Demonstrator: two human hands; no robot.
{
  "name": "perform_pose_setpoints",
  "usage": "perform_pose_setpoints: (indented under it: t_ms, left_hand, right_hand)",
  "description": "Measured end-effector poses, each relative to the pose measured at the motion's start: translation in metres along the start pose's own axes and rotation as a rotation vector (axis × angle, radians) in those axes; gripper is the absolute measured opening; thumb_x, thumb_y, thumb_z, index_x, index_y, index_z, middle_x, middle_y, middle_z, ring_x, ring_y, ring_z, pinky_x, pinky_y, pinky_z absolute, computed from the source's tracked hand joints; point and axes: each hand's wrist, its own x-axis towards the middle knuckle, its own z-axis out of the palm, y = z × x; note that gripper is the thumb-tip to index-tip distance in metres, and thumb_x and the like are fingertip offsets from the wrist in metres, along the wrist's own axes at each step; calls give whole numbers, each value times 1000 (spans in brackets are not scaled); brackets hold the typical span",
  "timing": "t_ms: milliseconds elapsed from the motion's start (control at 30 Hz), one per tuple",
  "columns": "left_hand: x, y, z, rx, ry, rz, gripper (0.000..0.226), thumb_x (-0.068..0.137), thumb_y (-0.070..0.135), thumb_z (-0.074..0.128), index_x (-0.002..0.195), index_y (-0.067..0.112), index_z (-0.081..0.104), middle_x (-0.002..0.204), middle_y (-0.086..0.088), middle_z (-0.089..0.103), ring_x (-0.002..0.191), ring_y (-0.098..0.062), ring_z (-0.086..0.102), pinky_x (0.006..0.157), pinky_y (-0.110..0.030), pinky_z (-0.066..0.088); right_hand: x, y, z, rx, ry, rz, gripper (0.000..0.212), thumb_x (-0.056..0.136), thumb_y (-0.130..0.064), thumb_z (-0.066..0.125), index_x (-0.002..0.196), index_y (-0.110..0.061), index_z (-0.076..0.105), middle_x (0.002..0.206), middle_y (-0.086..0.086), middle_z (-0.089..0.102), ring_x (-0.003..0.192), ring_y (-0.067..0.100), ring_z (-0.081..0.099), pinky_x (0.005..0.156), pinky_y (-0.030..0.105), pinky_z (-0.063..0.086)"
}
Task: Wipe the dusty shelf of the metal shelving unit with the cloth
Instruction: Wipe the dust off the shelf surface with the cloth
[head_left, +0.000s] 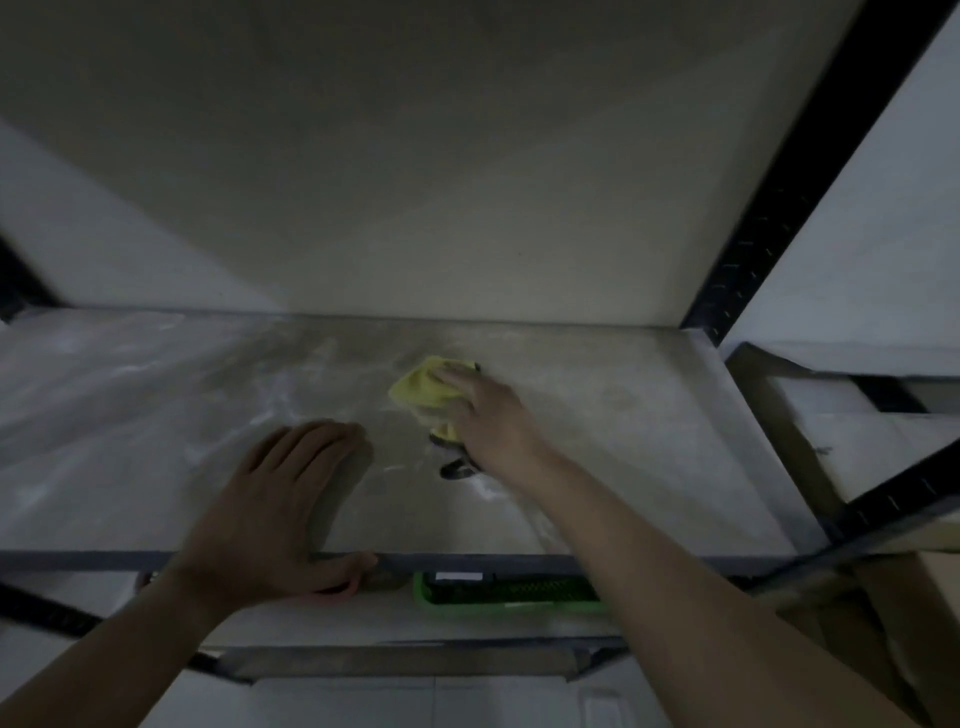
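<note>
Where the right hand (488, 415) presses it, the crumpled yellow cloth (423, 391) meets the dusty shelf (649, 415).

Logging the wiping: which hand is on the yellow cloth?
The right hand, pressing the cloth; the left hand rests bare on the shelf.

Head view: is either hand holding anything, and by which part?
Right hand presses the yellow cloth on the shelf, fingers over its right side, not gripping. Left hand rests on the shelf, holding nothing.

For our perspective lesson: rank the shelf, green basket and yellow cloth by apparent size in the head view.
1. Shelf, largest.
2. Green basket, though partly hidden.
3. Yellow cloth, smallest, partly under the right hand.
</note>
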Motion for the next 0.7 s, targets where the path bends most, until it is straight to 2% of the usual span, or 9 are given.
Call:
perform_pose_setpoints:
  t_ms: [67,100,167,267,333,433,533,700]
  left_hand:
    - [-1,0,1,7,-14,-15,109,79,88,52,152,7,46,156,-10,46,143,-32,44,117,-49,33]
    - [-1,0,1,11,-19,-20,109,78,88,51,152,7,45,156,-10,45,143,-31,43,117,-49,33]
    - [-1,0,1,18,-22,-16,108,79,88,50,151,6,46,155,-10,45,143,-32,44,117,-50,34]
    - [-2,1,0,30,-6,-5,107,82,87,46,151,4,46,154,-13,47,141,-33,45,117,-49,31]
    - [-2,2,0,33,8,1,107,83,87,44,150,3,46,154,-13,47,141,-34,45,118,-47,30]
    - [-3,2,-2,22,20,-3,106,83,86,44,150,3,46,154,-13,47,141,-33,44,118,-46,29]
    - [-4,2,-2,10,21,-12,106,81,87,46,150,5,46,154,-11,47,142,-32,44,118,-46,29]
    - [-3,-3,-1,-26,8,-25,109,78,91,45,151,9,45,154,-7,46,142,-30,44,118,-49,33]
  right_hand:
    - [-7,2,-33,245,107,45,39,93,-11,46,129,-15,60,131,1,60,113,12,59,92,14,43]
    - [-14,6,-53,252,188,72,39,93,-11,44,127,-14,61,128,0,61,110,11,59,87,7,41]
    - [-38,28,-92,69,305,95,40,96,-15,38,131,-14,57,131,0,58,116,14,54,90,5,36]
    - [-85,62,-134,-132,384,124,43,98,-27,29,136,-26,51,144,-5,46,124,9,46,103,22,37]
    - [-116,81,-141,-176,422,206,43,100,-24,32,140,-30,46,155,-7,30,134,6,32,106,23,26]
    - [-144,101,-134,-358,388,333,52,93,-32,29,141,-20,46,160,5,19,146,23,18,115,38,20]
    - [-148,109,-119,-561,258,372,65,85,-38,25,144,-15,39,159,10,19,146,29,17,117,45,19]
    - [-147,107,-107,-598,298,441,56,93,-34,35,145,-13,36,156,14,26,141,34,27,111,50,33]
